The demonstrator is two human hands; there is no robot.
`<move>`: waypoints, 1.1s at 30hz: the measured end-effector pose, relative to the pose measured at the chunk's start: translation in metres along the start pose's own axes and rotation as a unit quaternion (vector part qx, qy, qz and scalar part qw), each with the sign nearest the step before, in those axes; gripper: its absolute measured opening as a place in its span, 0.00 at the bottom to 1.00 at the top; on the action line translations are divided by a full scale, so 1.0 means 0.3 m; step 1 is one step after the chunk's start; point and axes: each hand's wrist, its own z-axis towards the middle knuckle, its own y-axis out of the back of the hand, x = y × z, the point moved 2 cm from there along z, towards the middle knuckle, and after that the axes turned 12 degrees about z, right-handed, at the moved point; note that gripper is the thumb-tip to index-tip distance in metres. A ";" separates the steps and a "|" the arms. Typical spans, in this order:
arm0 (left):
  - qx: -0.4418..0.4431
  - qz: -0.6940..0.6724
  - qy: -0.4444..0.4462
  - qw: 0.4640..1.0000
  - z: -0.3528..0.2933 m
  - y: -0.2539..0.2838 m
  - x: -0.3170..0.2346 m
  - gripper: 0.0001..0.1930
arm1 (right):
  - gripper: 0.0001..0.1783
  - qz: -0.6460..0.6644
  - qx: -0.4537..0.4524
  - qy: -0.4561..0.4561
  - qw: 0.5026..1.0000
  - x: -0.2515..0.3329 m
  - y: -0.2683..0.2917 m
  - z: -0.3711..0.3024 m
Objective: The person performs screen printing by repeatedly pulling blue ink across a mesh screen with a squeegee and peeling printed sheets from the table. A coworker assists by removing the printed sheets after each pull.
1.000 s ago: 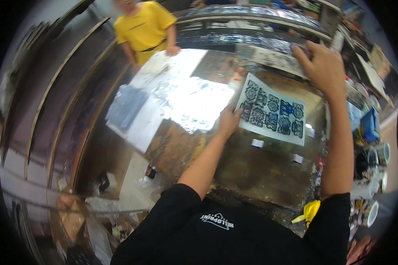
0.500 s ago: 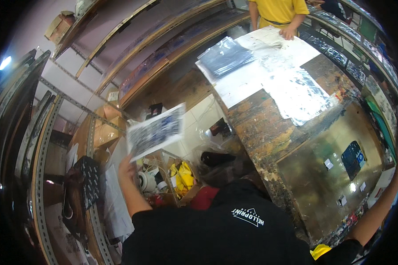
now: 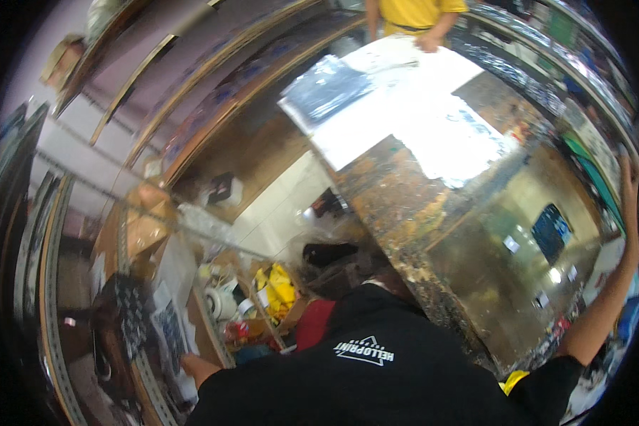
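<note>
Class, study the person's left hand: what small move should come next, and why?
Probably, the left hand should let go of the dark-printed sheet: it appears to lie over white papers at the lower left, with the hand at its near edge. Whether it is gripped is too blurred to tell.

White lettering [image 3: 366, 351], angular white outline [image 3: 368, 339] — on black shirt [image 3: 312, 380]

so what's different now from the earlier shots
The left hand has carried the printed sheet leftward off the glossy board and lowered it; whether it has let go is unclear. The co-worker's hand stayed at the white sheet.
</note>
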 end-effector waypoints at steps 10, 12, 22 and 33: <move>0.130 0.069 -0.707 0.692 -1.337 -0.506 -0.407 0.14 | 0.33 0.055 -0.038 0.030 0.997 0.014 0.014 -0.024; 0.378 -0.100 -0.819 0.420 -1.889 -0.583 -0.411 0.20 | 0.34 0.057 -0.041 0.021 0.997 0.024 0.019 -0.019; 0.381 -0.053 -0.918 0.095 -2.852 -0.695 -0.315 0.21 | 0.31 0.052 -0.099 0.038 0.993 0.014 0.000 -0.028; 0.390 -0.156 -0.907 0.020 -3.169 -0.368 -0.221 0.10 | 0.34 0.089 -0.072 0.005 0.993 0.011 0.026 0.036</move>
